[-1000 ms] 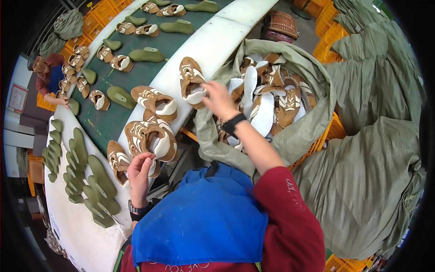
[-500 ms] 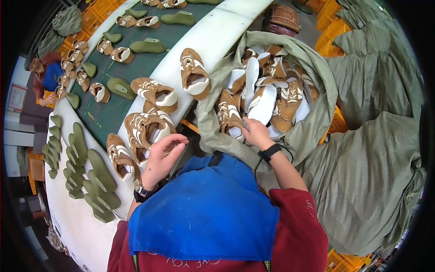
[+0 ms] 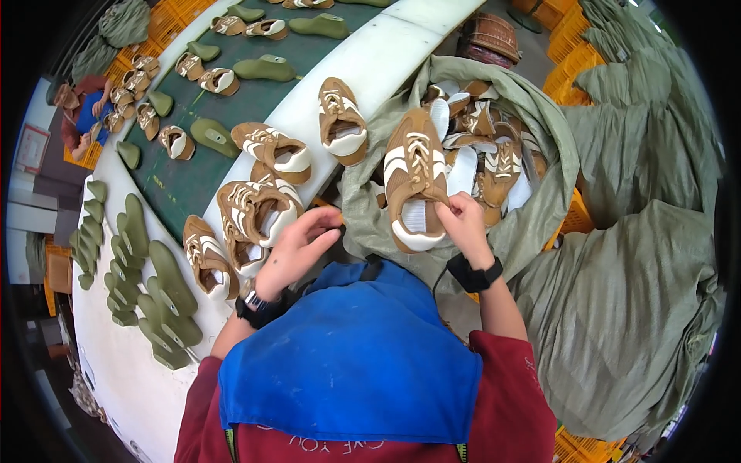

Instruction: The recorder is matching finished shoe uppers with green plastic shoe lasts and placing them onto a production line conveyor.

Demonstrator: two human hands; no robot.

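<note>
Lifted from sack [image 3: 540, 123]: shoe upper [image 3: 413, 181], toe away; right hand [image 3: 461, 220] pinching heel, left hand [image 3: 297, 247] open.

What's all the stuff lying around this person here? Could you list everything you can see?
Shoe upper in hand: one, tan and white, held over the open sack.
Shoe uppers in sack: many, tan and white, heaped inside.
Open sack: one, grey-green, right of the table.
Shoe uppers on table edge: several, tan and white, along the white rim.
Shoe lasts: many, olive green, left on the white rim.
Belt: one, dark green, carrying further uppers and lasts.
Full sacks: several, grey-green, far right.
Another person: one, far left by the belt.
Left hand: open, near the table-edge uppers.
Right hand: gripping the held upper.
</note>
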